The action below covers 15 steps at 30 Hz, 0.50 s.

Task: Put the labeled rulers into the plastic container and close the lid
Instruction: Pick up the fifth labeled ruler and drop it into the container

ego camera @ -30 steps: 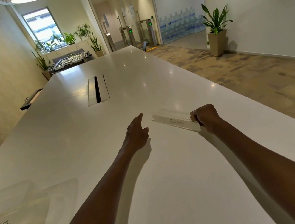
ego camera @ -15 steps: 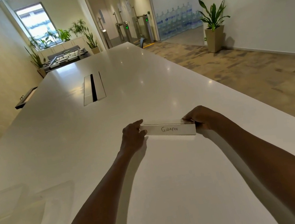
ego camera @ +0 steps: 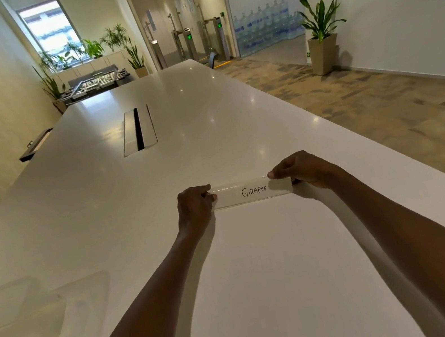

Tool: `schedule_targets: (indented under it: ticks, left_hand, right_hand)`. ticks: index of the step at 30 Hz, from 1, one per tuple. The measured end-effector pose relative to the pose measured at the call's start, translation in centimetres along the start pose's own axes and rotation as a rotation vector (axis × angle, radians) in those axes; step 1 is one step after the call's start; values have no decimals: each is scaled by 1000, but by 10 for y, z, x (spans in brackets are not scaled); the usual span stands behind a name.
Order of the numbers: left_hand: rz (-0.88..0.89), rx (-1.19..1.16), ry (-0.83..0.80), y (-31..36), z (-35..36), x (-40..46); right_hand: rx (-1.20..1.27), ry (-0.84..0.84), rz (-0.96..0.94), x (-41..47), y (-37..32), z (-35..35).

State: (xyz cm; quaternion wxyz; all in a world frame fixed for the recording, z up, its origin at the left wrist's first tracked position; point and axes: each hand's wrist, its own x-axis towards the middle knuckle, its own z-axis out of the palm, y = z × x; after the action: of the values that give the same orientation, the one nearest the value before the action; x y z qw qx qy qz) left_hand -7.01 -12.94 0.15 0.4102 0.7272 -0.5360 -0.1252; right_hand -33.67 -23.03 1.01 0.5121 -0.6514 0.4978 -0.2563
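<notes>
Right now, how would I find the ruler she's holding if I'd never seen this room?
Start at the long white table and follow the two arms forward. Between the left hand and right hand lies a clear ruler, pinched at both ends. Its white label reads GIRAFEE; the plastic container at the near left is far bulkier.

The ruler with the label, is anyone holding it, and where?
Yes. The ruler is held by both ends: left hand pinches its left end, right hand its right.
</notes>
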Motion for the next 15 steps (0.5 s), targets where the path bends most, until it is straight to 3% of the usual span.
schedule_targets:
  ticks: [7,15]
  left_hand:
    - [-45,-37,-24,-1,1,-4]
    - [25,109,-83,2,-6,-3]
  right_hand:
    - [-149,14,-69,-6,1,-3]
    - [-380,38,-128,-4,-3,-4]
